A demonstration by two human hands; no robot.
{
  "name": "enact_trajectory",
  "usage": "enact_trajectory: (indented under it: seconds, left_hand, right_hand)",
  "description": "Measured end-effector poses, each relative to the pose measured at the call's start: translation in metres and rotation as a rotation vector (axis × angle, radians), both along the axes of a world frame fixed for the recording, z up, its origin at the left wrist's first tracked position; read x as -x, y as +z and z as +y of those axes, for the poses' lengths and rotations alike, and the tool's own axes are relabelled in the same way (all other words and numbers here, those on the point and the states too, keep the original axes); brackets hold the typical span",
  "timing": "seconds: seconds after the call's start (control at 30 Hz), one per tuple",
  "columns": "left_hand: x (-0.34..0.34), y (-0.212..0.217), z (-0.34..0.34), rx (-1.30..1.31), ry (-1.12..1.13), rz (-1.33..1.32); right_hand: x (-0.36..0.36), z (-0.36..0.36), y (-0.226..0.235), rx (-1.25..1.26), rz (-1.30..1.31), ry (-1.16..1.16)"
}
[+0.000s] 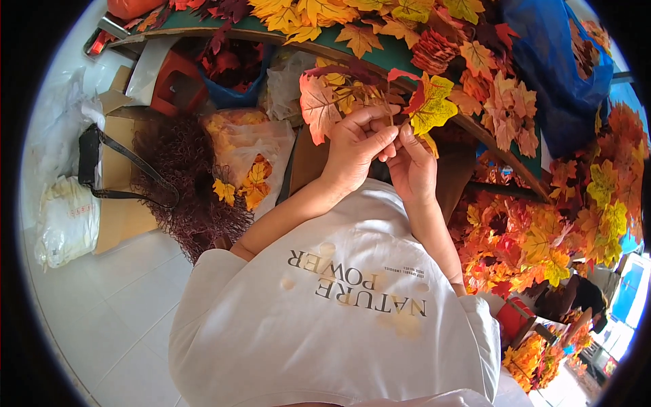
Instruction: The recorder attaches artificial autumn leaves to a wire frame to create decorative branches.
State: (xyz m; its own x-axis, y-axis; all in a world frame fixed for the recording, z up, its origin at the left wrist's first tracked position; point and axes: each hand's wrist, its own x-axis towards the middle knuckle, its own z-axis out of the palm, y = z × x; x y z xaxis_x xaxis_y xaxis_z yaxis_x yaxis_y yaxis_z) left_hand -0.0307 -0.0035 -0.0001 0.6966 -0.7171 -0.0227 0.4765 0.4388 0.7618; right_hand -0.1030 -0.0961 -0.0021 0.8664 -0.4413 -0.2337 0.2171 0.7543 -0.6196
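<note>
My left hand (pixel 352 146) grips a sprig of artificial maple leaves (pixel 336 95), orange and yellow, by its stem just below the table edge. My right hand (pixel 410 163) pinches a yellow and red leaf (pixel 432 105) beside it, fingertips touching those of the left hand. Both hands are raised in front of my white printed shirt (pixel 339 312). Loose autumn leaves (pixel 380 24) cover the green table top (pixel 393 61) beyond the hands.
A blue plastic bag (pixel 549 68) sits on the table at the right. Heaps of orange leaves (pixel 536 237) fill the right side. At the left lie a dark red bristly bundle (pixel 183 176), clear bags of leaves (pixel 247 149), cardboard (pixel 119 176), a black strap bag (pixel 88 156) and white sacks (pixel 64 220).
</note>
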Motion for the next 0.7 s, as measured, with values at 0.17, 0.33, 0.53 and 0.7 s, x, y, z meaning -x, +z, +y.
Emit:
enact_trajectory:
  seconds: [0.17,0.33,0.53,0.7]
  left_hand:
    - [0.012,0.001,-0.001,0.014,-0.025,0.044]
    - [0.023,-0.006,-0.004,0.020,-0.056,0.055]
    - [0.009,-0.013,-0.002,-0.015,-0.108,0.065]
    - [-0.004,-0.020,0.003,0.061,-0.138,0.103]
  right_hand:
    - [0.018,0.002,-0.008,0.460,0.128,-0.228]
    - [0.031,-0.004,-0.020,0.593,0.198,-0.191]
    - [0.024,0.002,-0.016,0.323,0.029,-0.154]
    - [0.017,-0.008,-0.032,0.512,0.082,-0.008]
